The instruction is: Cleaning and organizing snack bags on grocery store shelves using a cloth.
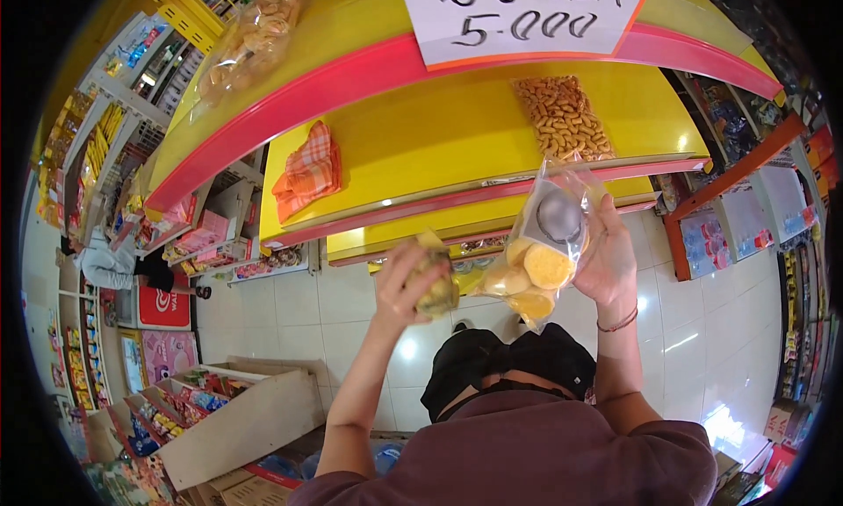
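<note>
My right hand (610, 258) grips the side of a clear plastic bag of round yellow biscuits (549, 266). A label with a grey oval picture shows in the upper part of this bag, and its top reaches up in front of the shelf edge. My left hand (399, 286) is closed round a small clear pack with yellow-green contents (435, 288). That pack is smeared by motion, so its kind does not show. Both hands are held up in front of the yellow shelf (413, 146), apart from each other.
An orange checked cloth (309, 174) lies on the shelf's left, a bag of curled brown snacks (564, 118) on its right. Above, a pink-edged shelf carries another snack bag (255, 39) and a white sign (527, 18). A sweets bin (237, 422) stands lower left; another person (114, 262) is far left.
</note>
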Demonstrator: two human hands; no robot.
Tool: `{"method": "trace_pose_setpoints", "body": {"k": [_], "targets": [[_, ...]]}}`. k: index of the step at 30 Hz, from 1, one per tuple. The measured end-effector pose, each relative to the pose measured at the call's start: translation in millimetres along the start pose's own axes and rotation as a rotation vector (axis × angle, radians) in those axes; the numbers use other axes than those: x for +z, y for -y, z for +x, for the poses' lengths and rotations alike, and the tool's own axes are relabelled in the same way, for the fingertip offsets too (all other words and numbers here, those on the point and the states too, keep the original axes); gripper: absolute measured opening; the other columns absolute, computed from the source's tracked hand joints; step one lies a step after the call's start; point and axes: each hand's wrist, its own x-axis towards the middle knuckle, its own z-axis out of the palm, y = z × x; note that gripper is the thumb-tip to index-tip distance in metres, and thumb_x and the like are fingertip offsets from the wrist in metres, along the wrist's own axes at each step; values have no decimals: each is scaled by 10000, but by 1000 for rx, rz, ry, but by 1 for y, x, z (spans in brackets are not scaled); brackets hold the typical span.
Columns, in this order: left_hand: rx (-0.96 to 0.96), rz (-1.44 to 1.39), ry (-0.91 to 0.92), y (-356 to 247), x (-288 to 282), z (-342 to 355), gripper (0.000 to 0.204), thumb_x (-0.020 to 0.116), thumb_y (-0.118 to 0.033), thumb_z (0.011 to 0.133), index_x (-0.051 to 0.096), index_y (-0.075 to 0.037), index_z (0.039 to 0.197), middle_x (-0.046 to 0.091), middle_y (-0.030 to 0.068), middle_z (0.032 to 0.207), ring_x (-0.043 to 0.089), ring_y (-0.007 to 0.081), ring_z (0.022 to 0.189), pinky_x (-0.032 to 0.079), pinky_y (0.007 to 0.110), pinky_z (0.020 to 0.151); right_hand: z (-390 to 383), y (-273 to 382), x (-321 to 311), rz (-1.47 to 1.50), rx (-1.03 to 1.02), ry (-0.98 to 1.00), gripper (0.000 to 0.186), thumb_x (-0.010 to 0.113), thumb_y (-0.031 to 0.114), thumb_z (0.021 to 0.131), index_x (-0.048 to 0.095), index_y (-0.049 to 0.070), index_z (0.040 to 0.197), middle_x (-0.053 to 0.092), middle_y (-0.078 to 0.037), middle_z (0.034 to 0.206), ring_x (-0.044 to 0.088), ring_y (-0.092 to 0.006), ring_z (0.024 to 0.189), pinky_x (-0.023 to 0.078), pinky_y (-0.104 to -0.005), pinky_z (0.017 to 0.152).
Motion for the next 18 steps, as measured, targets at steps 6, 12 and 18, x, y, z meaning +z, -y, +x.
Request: {"method": "trace_pose_setpoints", "body": {"k": [6,12,18], "targets": [[-352,155,38,67,-8,99,404,626,-132,675,633,-128,1079,517,143,1195,505,370,1062,448,426,882,-4,-42,-23,-22,40,-168,468,457,319,916,428,44,1293,538,-165,1226,539,-306,1110,427,-435,976],[-677,192,404,95,0,107,394,648,-263,751,614,-144,1126,493,134,1281,468,363,1159,407,388,948,-3,-92,-21,263,133,-147,480,510,357,909,451,39,1265,558,-150,1180,548,-290,1095,431,-442,972],[-665,-34,351,101,-16,111,443,637,-399,800,622,-85,1113,542,178,1228,473,357,1179,371,412,984,-15,-98,-11,-305,10,-141,486,642,183,840,440,36,1257,576,-112,1155,579,-240,1055,472,-396,936]]}}
